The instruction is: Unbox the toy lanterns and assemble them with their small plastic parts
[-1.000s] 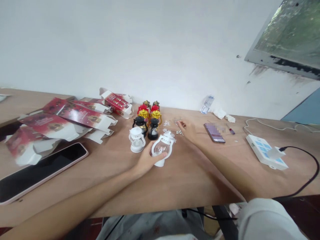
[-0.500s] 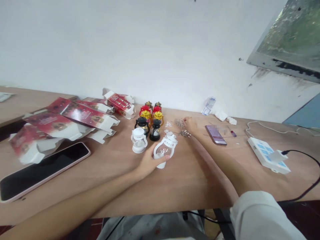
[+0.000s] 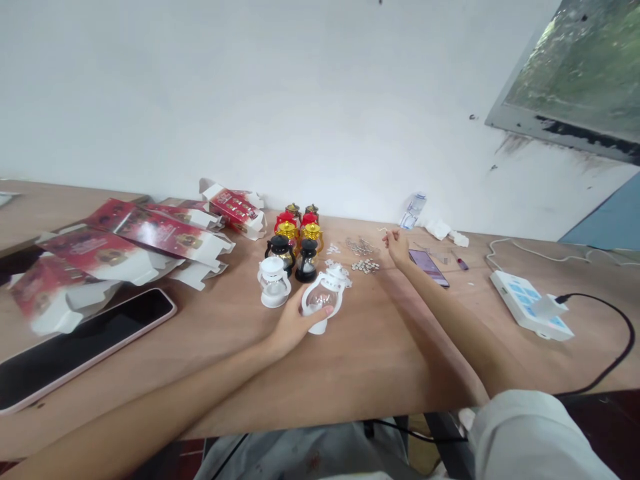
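My left hand (image 3: 291,325) is wrapped round a small white lantern (image 3: 324,297) with a clear globe, tilted to the right above the table. My right hand (image 3: 398,248) pinches a thin bent wire (image 3: 383,230), raised just right of a loose pile of similar wires (image 3: 361,246). In front of that pile lie several small round silvery discs (image 3: 365,267). Small white pieces (image 3: 333,249) lie to its left. Another white lantern (image 3: 274,283) stands left of the held one, with black lanterns (image 3: 307,261), gold lanterns (image 3: 313,233), red ones and bronze ones in two rows behind.
Red and white flattened boxes (image 3: 145,230) cover the left, with a large black phone (image 3: 90,347) before them. At right are a smaller phone (image 3: 429,268), a white power strip (image 3: 530,305) with a black cable, crumpled tissue (image 3: 437,229) and a clear packet (image 3: 413,210).
My right hand has lifted from the wire pile and moved right, now with a bent wire in its fingertips. My left hand still holds the white lantern; the view has shifted slightly.
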`<state>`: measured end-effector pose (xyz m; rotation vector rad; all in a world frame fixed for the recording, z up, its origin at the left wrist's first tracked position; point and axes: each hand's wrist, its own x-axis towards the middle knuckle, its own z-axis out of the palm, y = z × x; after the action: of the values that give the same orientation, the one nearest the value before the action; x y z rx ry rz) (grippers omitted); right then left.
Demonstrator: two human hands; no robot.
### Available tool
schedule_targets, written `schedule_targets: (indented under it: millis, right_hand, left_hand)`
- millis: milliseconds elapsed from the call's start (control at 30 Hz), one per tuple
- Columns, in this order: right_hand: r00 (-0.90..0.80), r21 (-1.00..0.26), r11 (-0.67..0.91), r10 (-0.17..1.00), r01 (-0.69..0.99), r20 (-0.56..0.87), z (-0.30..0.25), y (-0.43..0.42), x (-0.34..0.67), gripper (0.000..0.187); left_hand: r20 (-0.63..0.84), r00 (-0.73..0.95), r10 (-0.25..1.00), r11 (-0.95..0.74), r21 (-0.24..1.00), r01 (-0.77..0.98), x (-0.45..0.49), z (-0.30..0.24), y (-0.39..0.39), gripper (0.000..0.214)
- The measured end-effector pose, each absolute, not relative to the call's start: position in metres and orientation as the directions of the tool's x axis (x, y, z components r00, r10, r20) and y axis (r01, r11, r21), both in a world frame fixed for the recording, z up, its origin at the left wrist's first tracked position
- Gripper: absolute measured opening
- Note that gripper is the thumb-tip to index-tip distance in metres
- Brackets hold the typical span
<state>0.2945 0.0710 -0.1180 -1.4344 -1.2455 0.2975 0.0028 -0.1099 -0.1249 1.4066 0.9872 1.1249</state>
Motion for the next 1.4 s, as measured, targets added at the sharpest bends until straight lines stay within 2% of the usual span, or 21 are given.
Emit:
schedule_targets:
  millis: [367,667,800,967,1200,1400]
  right_hand:
    - [0.399,-0.954,0.090,0.894,0.287,0.205,-0.127,0.062,0.285,0.016]
    - [0.435,-0.979,0.034,0.892,0.200,0.120,-0.138,0.065,0.286,0.015]
    - [0.413,-0.981,0.067,0.900,0.181,0.138,-0.142,0.059,0.286,0.010]
    - [0.353,-0.968,0.171,0.908,0.182,0.226,-0.145,0.046,0.286,0.006]
    - [0.349,-0.946,0.249,0.885,0.206,0.309,-0.149,0.042,0.291,0.016]
    - [0.363,-0.944,0.273,0.874,0.184,0.323,-0.152,0.043,0.292,0.020]
  left_hand:
    - [0.125,0.218,0.968,-0.129,0.992,0.006,0.003,-0.123,-0.111,0.049]
    - [0.117,0.224,0.968,-0.121,0.993,0.006,0.004,-0.123,-0.111,0.049]
    - [0.116,0.213,0.970,-0.122,0.992,0.015,0.004,-0.123,-0.112,0.049]
    - [0.112,0.226,0.968,-0.118,0.993,0.014,0.004,-0.122,-0.112,0.049]
    - [0.116,0.219,0.969,-0.127,0.991,0.041,0.004,-0.119,-0.113,0.048]
    - [0.123,0.212,0.969,-0.135,0.990,0.046,0.003,-0.120,-0.113,0.051]
